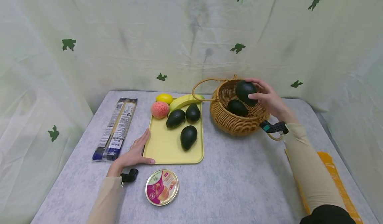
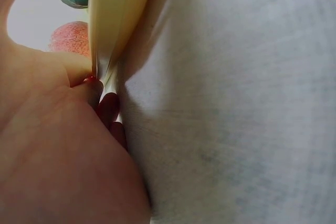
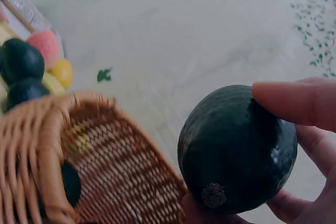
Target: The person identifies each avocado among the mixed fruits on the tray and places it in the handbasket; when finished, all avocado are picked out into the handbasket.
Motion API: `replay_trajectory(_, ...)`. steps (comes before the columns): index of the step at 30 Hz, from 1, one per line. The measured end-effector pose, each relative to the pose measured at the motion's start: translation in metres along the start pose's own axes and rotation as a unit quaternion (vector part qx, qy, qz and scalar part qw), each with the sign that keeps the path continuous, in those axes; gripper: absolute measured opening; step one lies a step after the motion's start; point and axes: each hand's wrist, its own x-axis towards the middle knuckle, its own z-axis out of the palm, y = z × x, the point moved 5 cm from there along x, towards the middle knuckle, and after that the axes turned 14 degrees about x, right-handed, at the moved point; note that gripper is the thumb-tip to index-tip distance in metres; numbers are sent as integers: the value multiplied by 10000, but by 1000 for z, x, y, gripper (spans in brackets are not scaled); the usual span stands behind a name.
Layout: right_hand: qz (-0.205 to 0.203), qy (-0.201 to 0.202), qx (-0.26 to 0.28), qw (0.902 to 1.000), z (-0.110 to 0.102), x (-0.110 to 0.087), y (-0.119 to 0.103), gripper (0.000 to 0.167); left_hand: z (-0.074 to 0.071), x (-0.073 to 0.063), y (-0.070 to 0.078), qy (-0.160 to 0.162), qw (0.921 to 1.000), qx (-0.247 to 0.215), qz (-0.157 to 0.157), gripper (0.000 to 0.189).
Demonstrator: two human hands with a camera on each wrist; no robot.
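My right hand (image 1: pixel 266 97) pinches a dark green avocado (image 1: pixel 246 92) between thumb and fingers, over the mouth of a wicker basket (image 1: pixel 233 125). Inside the basket lies another avocado (image 1: pixel 237 108). The right wrist view shows the held avocado (image 3: pixel 236 150) with its stem scar facing the camera. At the left side of a yellow tray (image 1: pixel 163 145) rests my left hand (image 1: pixel 134 154), spread about the near corner, its thumb on the near rim and its fingers along the side. The tray bears three avocados (image 1: pixel 189 138), a banana (image 1: pixel 183 101), a yellow lemon (image 1: pixel 164 98) and a pinkish peach (image 1: pixel 160 110).
Left of the tray lies a long plastic packet (image 1: pixel 116 129) with a blue end. A round tin (image 1: pixel 162 187) with a fruit label stands in front of the tray. Partly under the right forearm is an orange packet (image 1: pixel 332 170). A pale curtain (image 1: pixel 179 34) hangs behind the table.
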Motion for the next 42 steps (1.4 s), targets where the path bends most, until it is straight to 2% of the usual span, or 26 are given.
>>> replay_trajectory(8, 491, 58, -537, 9973, -28, 1, -1, 50, -1, 1, 0, -10, 10000, -3, -55, 121)
replay_trajectory(14, 731, -156, -873, 9934, -39, 2, 0, 49, -1, 0, 0, -20, 10000, 35, -25, 121)
replay_trajectory(20, 897, -661, -1006, 9887, -36, 8, 7, 47, -1, 0, 0, -14, 10000, 61, -14, 121)
replay_trajectory(25, 1145, -1066, -1454, 9769, -29, 12, 15, 46, -1, 0, 0, 3, 10000, 61, -6, 121)
replay_trajectory(30, 1399, -1279, -1795, 9653, -25, 16, 24, 48, -2, -1, 1, 50, 9999, 100, 61, 121)
replay_trajectory(35, 1506, -1582, -1884, 9575, -20, 17, 30, 45, -1, -1, 0, 55, 9999, 142, 47, 121)
replay_trajectory(39, 1504, -1733, -2014, 9523, -18, 17, 30, 38, -1, -1, 1, 47, 9999, 139, 26, 121)
replay_trajectory(42, 1402, -1693, -2271, 9487, -18, 16, 27, 36, -1, -2, 0, 45, 9999, 138, 12, 121)
